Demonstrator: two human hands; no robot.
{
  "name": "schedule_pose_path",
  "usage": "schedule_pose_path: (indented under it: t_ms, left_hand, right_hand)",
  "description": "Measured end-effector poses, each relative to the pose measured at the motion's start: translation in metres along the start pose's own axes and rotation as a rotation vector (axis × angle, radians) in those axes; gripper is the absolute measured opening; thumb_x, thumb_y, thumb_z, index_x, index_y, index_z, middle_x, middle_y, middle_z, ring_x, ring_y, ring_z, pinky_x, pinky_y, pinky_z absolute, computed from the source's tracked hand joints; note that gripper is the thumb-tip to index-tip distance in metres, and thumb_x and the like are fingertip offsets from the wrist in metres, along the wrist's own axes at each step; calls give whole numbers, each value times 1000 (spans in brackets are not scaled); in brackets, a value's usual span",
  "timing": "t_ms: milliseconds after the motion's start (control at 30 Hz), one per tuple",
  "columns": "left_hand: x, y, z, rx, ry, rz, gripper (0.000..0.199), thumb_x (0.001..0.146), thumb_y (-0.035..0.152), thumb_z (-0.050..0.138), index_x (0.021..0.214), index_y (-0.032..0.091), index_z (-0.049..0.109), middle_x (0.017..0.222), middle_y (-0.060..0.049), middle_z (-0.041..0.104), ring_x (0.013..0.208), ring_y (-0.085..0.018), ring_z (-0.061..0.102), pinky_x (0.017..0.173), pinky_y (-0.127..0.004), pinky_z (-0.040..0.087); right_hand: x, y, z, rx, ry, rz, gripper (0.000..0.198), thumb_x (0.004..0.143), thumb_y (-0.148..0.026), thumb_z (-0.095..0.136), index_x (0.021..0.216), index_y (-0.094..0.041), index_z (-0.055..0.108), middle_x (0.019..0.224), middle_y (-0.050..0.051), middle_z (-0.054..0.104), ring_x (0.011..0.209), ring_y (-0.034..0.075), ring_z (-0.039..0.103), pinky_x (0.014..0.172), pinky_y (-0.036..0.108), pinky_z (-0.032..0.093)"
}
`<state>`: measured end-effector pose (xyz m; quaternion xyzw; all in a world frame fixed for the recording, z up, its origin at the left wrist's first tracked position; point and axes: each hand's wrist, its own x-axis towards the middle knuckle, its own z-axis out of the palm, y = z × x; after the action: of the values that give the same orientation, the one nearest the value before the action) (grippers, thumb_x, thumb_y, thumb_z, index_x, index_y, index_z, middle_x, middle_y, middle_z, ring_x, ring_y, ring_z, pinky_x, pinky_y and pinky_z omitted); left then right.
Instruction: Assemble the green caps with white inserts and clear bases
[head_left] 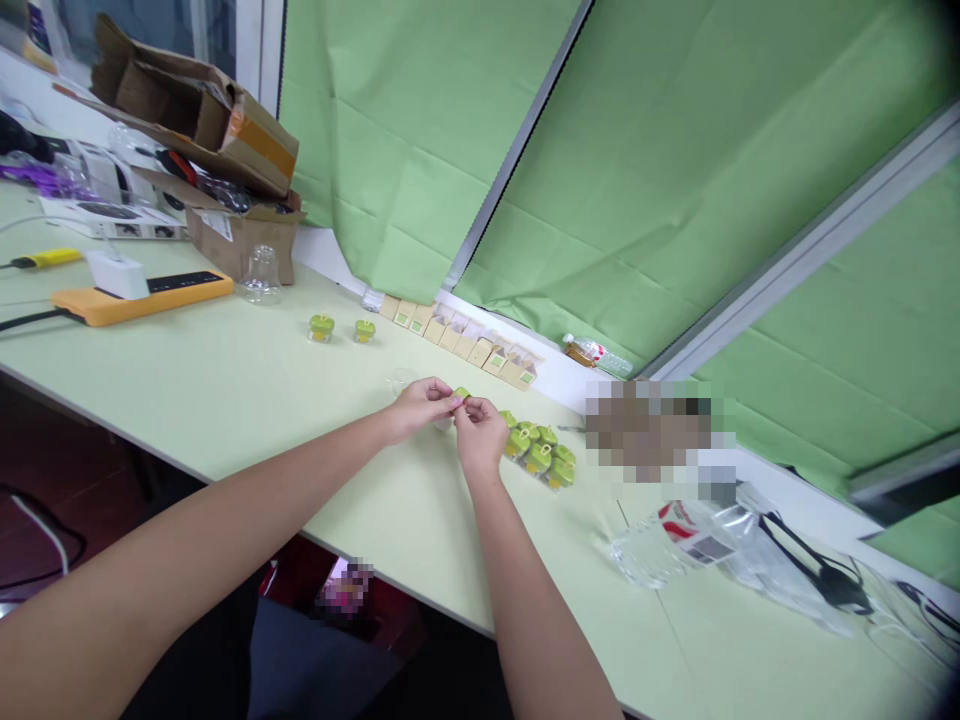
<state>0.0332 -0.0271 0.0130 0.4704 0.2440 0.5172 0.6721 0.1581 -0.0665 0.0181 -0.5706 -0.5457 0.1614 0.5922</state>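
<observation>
Over the pale-green table (225,400), your left hand (422,406) and right hand (483,434) pinch one small green plastic piece (462,393); clear green-lidded plastic containers (538,458) cluster rightward, nearer your right.

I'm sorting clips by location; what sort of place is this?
Probably a small office or workroom: a long pale table bears an orange power strip and an open cardboard box, beside green window coverings.

- Left fingers (444,404) and right fingers (480,406) hold a small green piece (462,393) above the tabletop (420,505).
- Green-topped containers (538,458) cluster near the right fingers.
- Small boxes (451,335) stand in a row.
</observation>
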Motion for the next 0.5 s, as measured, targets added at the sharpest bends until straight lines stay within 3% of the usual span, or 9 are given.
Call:
schedule_pose_path:
  t_ms: [200, 500]
  left_hand:
    - [-2, 1, 6, -34, -54, 6, 48, 62, 40, 88, 88, 15, 57, 83, -2, 71, 75, -13, 68, 80, -30, 52]
    - [-5, 3, 10, -128, -95, -25, 44, 65, 35, 87, 86, 14, 56, 80, -2, 68, 75, -14, 68, 86, -35, 50]
  right_hand:
    - [1, 1, 5, 239, 86, 119, 28, 69, -38, 73, 80, -13, 67, 73, 6, 71, 61, 16, 63, 59, 29, 54]
    - [1, -4, 7, 331, 145, 133, 33, 69, -41, 73, 85, -13, 68, 79, 9, 73, 66, 17, 66, 62, 30, 56]
